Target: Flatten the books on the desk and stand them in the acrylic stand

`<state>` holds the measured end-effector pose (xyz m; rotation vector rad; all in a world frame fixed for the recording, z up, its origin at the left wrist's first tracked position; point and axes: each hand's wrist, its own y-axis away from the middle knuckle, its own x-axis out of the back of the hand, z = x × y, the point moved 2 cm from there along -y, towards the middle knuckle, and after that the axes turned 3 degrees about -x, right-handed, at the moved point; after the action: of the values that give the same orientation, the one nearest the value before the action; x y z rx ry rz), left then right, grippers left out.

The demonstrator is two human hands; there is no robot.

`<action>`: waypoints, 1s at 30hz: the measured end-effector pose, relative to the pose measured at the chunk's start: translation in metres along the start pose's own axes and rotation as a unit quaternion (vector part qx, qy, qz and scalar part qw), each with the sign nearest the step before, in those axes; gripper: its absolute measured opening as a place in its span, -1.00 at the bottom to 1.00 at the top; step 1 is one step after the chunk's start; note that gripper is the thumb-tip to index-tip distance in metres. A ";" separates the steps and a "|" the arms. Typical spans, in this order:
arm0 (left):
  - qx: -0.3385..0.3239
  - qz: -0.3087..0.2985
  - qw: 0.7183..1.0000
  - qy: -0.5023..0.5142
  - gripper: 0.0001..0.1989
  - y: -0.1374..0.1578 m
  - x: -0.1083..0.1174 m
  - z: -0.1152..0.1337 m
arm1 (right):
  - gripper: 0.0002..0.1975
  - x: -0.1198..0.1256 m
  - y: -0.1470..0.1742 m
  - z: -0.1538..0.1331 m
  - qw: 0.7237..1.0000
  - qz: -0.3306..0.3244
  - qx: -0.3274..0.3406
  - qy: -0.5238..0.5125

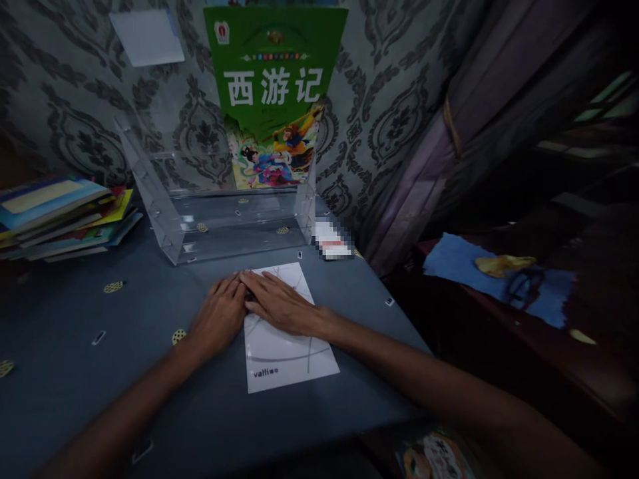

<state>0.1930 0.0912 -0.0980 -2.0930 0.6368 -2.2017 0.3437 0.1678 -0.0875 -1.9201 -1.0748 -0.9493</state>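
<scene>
A white booklet or sheet point(294, 362) with thin grey curved lines and "valli" lettering lies flat on the blue-grey table. My right hand point(282, 303) rests palm down across its upper half, fingers stretched out. At the booklet's left edge lies my left hand point(222, 313), also palm down with fingers extended. The fingertips of both hands meet near the upper left edge. Whatever is under the palms is hidden.
Behind the hands stands a clear acrylic rack point(172, 233), with a green picture book point(274, 40) upright at the wall. Stacked books point(54, 213) are at left. A blurred-out white item point(332, 239) lies right of the rack. Blue cloth point(449, 263) covers a lower surface at right.
</scene>
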 end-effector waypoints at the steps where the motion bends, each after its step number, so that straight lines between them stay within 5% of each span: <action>1: -0.003 -0.006 1.000 0.001 -0.57 -0.001 0.001 0.000 | -0.42 0.000 -0.001 0.001 1.000 -0.006 -0.005 0.000; 15: 0.018 -0.019 1.000 0.011 -0.56 -0.004 0.003 0.001 | -0.48 0.014 0.031 0.036 0.998 0.017 -0.061 0.024; 30: 0.017 -0.053 0.998 -0.004 -0.61 -0.014 0.015 0.002 | -0.57 0.039 0.053 0.072 0.983 0.119 -0.131 -0.042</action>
<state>0.1974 0.0988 -0.0788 -2.1658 0.4956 -2.2381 0.4236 0.2223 -0.0996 -2.2628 -0.7705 -0.9171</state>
